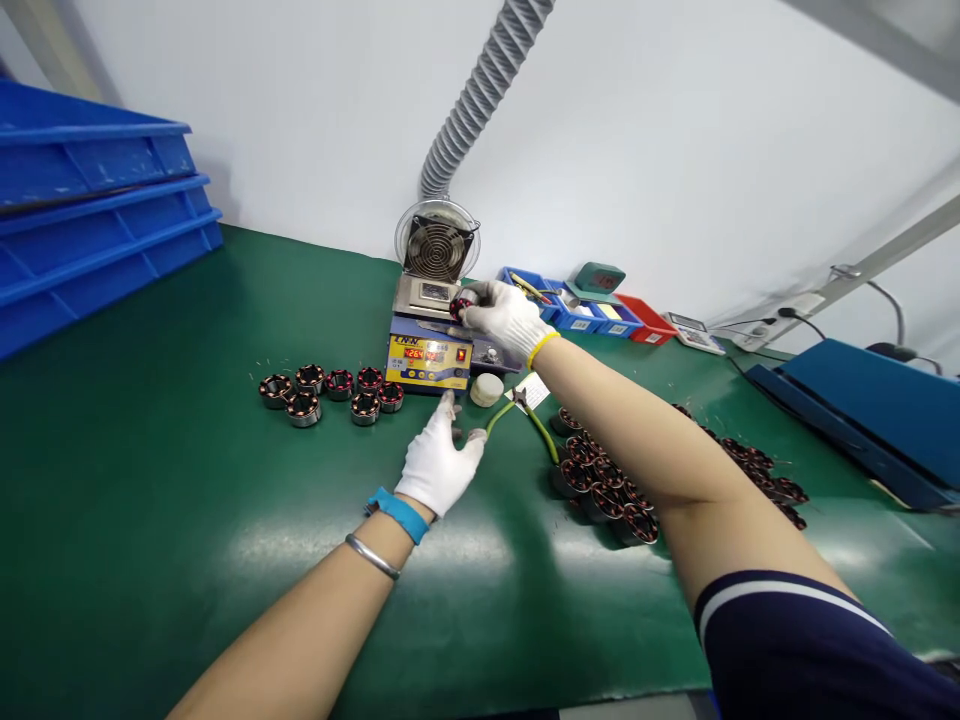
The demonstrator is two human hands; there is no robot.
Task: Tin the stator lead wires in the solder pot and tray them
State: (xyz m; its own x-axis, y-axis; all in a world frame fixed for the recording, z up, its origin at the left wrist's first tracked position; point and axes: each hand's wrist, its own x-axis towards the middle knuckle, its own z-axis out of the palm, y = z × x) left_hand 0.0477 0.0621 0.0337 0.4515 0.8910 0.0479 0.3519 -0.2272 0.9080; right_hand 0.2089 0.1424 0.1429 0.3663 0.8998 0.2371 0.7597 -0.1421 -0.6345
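Note:
My right hand (508,320), in a white glove with a yellow cuff, grips a small ring-shaped motor stator (462,304) between thumb and fingers. It holds the stator at the right edge of a solder pot (429,365) with a lit red display. My left hand (439,465), gloved in white, is open below the pot's front, thumb and fingers apart. Beside its thumb lie green-handled cutting pliers (546,432), with a round whitish tub (487,390) just behind. Several stators (304,408) sit left of the pot; more wound stators (604,500) stand beneath my right forearm.
A fan (437,250) with a grey extraction hose (480,100) stands behind the pot. Stacked blue crates (97,235) occupy the left. Blue bins (581,322), a red bin (646,325) and a scale (694,333) line the wall. A dark blue case (870,410) is at right.

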